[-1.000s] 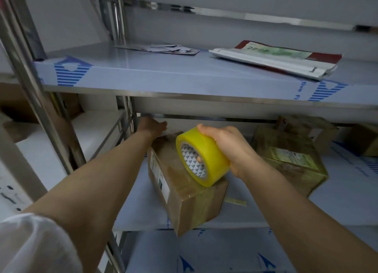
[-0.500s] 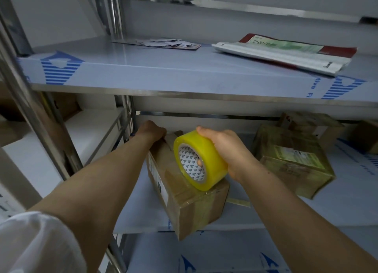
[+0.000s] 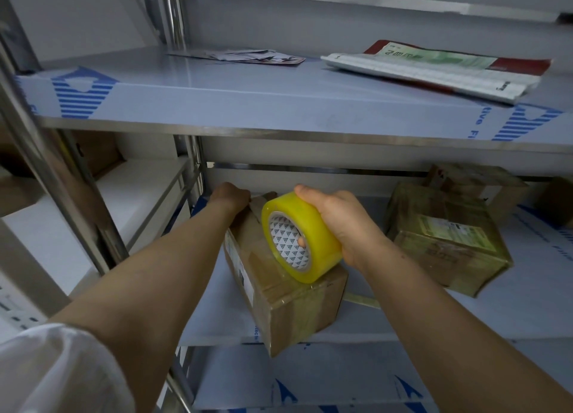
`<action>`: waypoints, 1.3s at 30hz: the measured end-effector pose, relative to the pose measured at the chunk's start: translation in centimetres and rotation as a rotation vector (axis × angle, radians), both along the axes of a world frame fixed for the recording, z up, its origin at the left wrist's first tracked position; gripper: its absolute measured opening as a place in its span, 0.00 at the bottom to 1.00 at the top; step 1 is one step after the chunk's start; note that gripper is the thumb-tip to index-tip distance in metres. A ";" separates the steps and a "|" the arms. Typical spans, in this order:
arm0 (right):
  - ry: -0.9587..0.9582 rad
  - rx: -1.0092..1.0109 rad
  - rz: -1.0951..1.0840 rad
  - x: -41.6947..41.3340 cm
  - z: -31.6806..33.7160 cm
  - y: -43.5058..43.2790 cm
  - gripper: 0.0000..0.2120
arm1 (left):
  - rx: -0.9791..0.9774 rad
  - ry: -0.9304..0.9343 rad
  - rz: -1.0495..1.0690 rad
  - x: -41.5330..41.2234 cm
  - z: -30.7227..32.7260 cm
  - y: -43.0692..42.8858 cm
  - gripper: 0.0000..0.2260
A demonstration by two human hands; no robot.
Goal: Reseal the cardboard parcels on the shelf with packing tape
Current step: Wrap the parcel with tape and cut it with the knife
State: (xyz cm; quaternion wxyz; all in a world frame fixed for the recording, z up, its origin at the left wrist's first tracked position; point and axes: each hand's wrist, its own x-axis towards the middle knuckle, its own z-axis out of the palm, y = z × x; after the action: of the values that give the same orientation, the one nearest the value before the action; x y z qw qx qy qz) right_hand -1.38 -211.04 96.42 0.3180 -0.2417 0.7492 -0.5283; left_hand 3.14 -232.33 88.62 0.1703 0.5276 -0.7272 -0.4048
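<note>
A brown cardboard parcel [image 3: 285, 301] lies on the middle shelf [image 3: 511, 313], its near corner jutting over the front edge. My left hand [image 3: 231, 195] rests on the parcel's far end, fingers curled over the raised flap there. My right hand [image 3: 338, 223] grips a yellow roll of packing tape [image 3: 299, 236], which sits on the parcel's top. A strip of tape hangs from the parcel's right side. A second, tape-wrapped parcel [image 3: 446, 242] lies to the right, and a third parcel [image 3: 477, 186] stands behind it.
The upper shelf [image 3: 248, 102] overhangs the parcels and carries a folded newspaper [image 3: 434, 68] and loose papers [image 3: 245, 56]. A steel upright [image 3: 62, 164] stands at the left, with cardboard boxes [image 3: 99, 152] on the neighbouring rack.
The tape roll has slid slightly nearer along the parcel's top. My left hand stays at the far end. The view has tilted a little.
</note>
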 end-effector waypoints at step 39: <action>0.004 -0.041 0.048 -0.5 -0.7 -0.7 0.23 | -0.179 -0.235 -0.474 0.1 0.2 -1.7 0.27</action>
State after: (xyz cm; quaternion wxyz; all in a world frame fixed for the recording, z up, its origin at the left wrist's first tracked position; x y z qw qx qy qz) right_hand -1.92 -211.78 95.76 0.3241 -0.2672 0.7330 -0.5351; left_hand 3.28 -234.02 88.87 0.0313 0.3690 -0.8779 -0.3035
